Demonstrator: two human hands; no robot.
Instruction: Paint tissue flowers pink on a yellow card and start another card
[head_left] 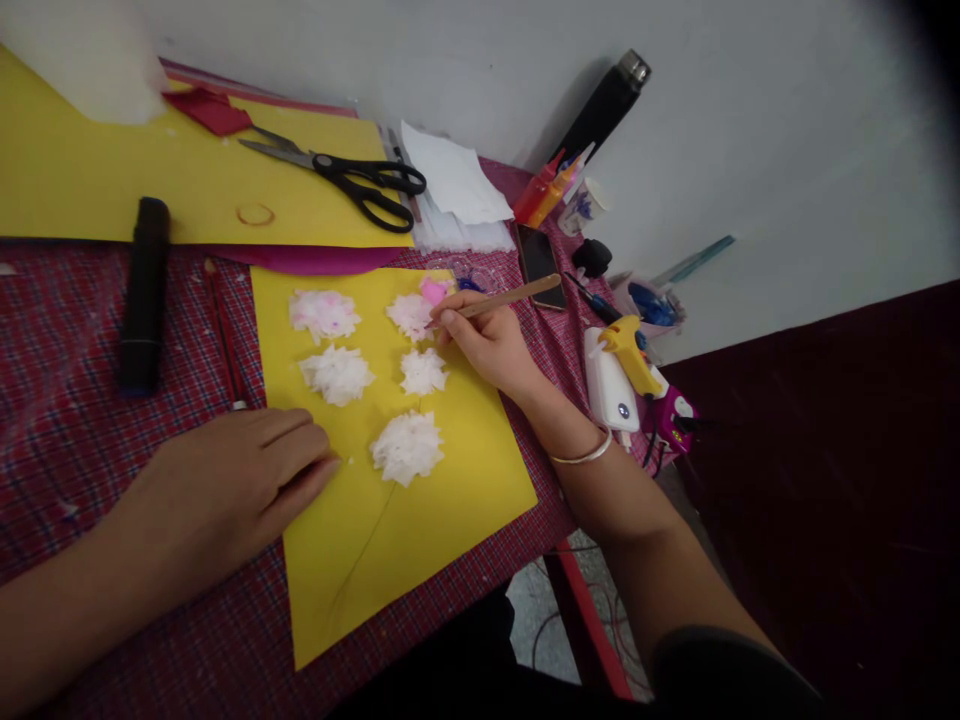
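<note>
Right hand [487, 345], mid-frame: fingers pinched round a paintbrush [517, 294], tip at the pink-tinged paper flower [409, 316], upper middle. Left hand [232, 475], lower left, palm down over an edge of the yellow sheet [450, 520]; can't tell if its fingers hold anything. Risks: too wet a tip might tear petals; a dragging wrist might shift the white flower [424, 371] below.

Paper flowers [409, 447] on a sheet [450, 515], scissors [324, 162] behind, glue gun [637, 360] rightward.
</note>
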